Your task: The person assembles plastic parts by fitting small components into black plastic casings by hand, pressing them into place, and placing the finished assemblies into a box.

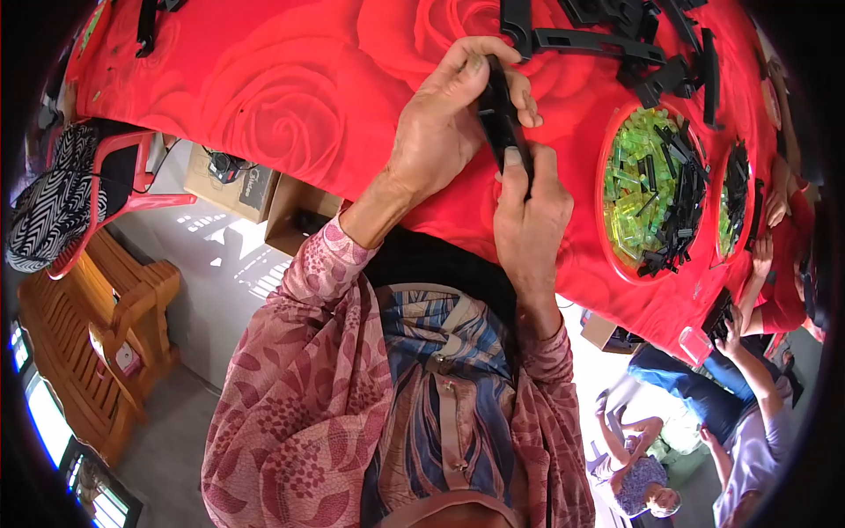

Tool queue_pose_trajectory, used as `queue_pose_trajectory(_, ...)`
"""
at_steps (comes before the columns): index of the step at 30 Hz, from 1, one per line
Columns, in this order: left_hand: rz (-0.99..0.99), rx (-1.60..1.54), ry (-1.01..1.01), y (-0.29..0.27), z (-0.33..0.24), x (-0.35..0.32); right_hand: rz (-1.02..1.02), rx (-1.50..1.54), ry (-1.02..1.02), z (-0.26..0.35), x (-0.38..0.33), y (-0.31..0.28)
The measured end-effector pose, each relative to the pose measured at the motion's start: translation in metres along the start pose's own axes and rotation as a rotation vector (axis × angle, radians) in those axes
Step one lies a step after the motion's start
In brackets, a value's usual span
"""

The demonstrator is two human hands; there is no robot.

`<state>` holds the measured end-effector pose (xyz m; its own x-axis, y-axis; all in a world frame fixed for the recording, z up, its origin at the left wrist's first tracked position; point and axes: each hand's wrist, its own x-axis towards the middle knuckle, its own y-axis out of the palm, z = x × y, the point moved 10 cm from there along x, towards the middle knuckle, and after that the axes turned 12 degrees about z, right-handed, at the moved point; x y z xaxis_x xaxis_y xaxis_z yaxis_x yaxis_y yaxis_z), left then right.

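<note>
Both my hands hold one long, narrow black plastic part [500,114] above the near edge of the red table. My left hand [431,123] grips its upper end, thumb on one side and fingers curled round the other. My right hand [532,216] pinches the lower end, with the thumb lying on top. Just beyond my fingers, similar long black plastic parts [598,42] lie in a loose pile. To the right of my right hand sits a red-rimmed basin [606,189] filled with small clear yellow-green pieces [635,189] and small black pieces [687,180].
A second red-rimmed basin [723,251] stands further right. Other people's hands [731,330] work at the table's right end. Below the table edge are cardboard boxes [233,180]. A red chair [132,176] and a wooden bench [97,343] stand at left.
</note>
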<state>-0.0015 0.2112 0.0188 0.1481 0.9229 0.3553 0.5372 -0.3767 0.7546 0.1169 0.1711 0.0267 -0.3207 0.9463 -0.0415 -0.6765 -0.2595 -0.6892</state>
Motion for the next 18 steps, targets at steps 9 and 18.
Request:
queue_pose_trajectory(9, 0.11, -0.035, -0.004, 0.014, -0.003, 0.002, 0.061, 0.353, 0.014, -0.018, -0.006, 0.002)
queue_pose_trajectory(18, -0.04, 0.065, -0.035, 0.008, -0.001, 0.005, -0.01, 0.36, -0.031, -0.008, -0.005, -0.006)
